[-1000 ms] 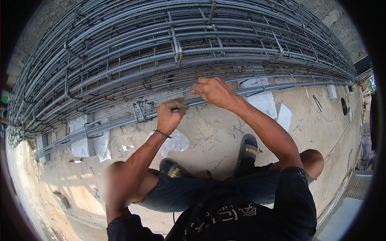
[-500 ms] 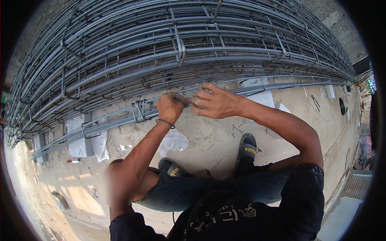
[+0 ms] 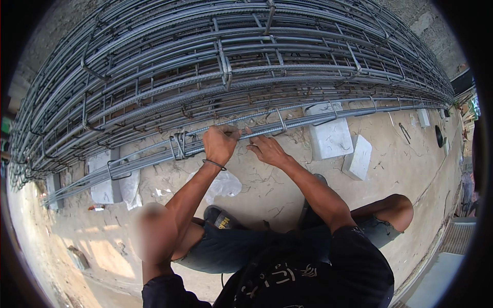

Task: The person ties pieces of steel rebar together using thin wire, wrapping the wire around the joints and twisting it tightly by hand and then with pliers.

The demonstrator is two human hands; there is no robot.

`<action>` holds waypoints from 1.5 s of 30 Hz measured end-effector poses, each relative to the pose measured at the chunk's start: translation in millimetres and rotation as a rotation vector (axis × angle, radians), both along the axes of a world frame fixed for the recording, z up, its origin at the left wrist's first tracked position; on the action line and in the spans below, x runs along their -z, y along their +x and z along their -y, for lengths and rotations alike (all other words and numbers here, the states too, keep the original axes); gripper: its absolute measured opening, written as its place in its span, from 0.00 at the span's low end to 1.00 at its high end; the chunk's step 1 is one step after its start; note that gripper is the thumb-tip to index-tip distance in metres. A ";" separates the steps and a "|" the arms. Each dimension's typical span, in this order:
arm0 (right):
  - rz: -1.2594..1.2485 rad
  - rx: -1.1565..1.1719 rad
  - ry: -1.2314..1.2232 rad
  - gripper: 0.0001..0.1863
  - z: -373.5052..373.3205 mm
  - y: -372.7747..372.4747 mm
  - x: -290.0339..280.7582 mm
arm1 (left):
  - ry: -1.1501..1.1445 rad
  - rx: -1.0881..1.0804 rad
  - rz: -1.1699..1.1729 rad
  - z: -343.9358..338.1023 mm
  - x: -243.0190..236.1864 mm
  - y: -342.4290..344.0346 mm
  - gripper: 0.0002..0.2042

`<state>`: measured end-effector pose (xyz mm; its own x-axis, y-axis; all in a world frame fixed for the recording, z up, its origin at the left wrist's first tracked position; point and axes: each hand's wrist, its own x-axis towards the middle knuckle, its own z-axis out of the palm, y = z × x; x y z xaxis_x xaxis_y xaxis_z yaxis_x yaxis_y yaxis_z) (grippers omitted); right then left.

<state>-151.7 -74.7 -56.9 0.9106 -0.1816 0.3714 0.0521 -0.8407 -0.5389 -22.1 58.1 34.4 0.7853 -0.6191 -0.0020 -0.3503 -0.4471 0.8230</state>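
Right hand (image 3: 269, 149) drew back, fingers parted by steel bars (image 3: 300, 122); left hand (image 3: 220, 144) curled, grip unclear; floor (image 3: 269, 200) space nearside.

I am wearing a black short-sleeved T-shirt (image 3: 328, 272) with white print, dark blue shorts (image 3: 226, 249), a thin dark bracelet (image 3: 214, 164), and dark slide sandals (image 3: 219, 216) with yellow lettering.

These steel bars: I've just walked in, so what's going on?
A person works bare-handed at the long steel bars. The left hand is curled at them, right of a cluster of metal loops; the right hand is at them too, close by. Whether either holds something small is unclear. Rebar cages are stacked behind.
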 end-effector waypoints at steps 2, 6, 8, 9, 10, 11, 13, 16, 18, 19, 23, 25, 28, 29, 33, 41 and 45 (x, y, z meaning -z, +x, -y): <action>0.050 0.120 -0.233 0.32 9.1 6.9 5.7 | 0.036 0.039 0.001 2.6 1.7 -2.8 0.10; -0.313 0.023 -0.129 0.30 -5.2 25.0 -32.9 | 0.157 0.109 -0.089 -6.1 1.7 11.2 0.12; -0.221 0.045 -0.014 0.27 -4.3 22.5 -25.5 | 0.186 0.105 -0.155 -1.7 0.4 9.0 0.13; -0.095 0.050 0.050 0.24 -0.5 16.9 -15.8 | 0.180 0.081 -0.179 3.9 -4.0 3.0 0.13; 0.034 0.048 0.121 0.21 -4.8 11.3 -4.1 | 0.183 0.049 -0.201 4.9 -6.6 -0.4 0.13; 0.163 0.046 0.189 0.19 -9.0 3.4 7.0 | 0.126 0.048 -0.199 6.3 -2.9 -1.3 0.13; -0.129 0.120 0.458 0.13 -42.7 -6.3 -5.3 | 0.025 0.010 -0.186 -3.5 7.7 5.7 0.14; -0.375 0.160 0.626 0.10 -62.7 -27.4 -46.3 | 0.122 0.110 -0.210 2.0 5.4 2.3 0.11; -0.461 0.101 0.541 0.09 -64.2 -32.0 -77.7 | 0.169 0.330 0.182 -4.2 9.6 10.3 0.09; -0.505 0.056 0.433 0.09 -57.0 -36.5 -92.3 | 0.187 0.437 0.382 -5.6 12.4 14.6 0.09; -0.836 -0.078 -0.123 0.08 -21.2 -38.6 -185.2 | 0.094 0.427 0.174 -9.3 25.5 21.6 0.12; -0.845 -0.137 -0.261 0.08 -17.6 -35.2 -201.7 | 0.060 0.600 0.463 -9.0 22.4 26.9 0.14; -0.196 -0.237 -0.321 0.07 -25.1 -34.9 -184.2 | 0.152 0.262 -0.266 -3.0 -16.2 0.8 0.14; -0.302 -0.171 -0.054 0.08 -34.8 -34.9 -179.9 | 0.142 0.281 -0.280 -3.4 -8.5 4.7 0.16; -0.786 -0.047 0.316 0.10 -46.8 -46.8 -189.0 | 0.176 0.291 -0.345 -4.3 -9.2 8.1 0.18; -0.525 -0.272 -0.874 0.07 3.5 -17.7 -302.7 | 0.220 0.361 0.053 -10.0 -9.8 7.6 0.17; -0.353 -0.404 -1.078 0.06 9.8 24.7 -314.8 | 0.096 0.421 0.122 -8.7 -13.9 2.1 0.16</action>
<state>-127.0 -84.4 257.9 0.9120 0.3907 -0.1249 0.4071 -0.8245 0.3930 -20.0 66.8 48.2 0.4630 -0.8863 0.0019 -0.6101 -0.3171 0.7261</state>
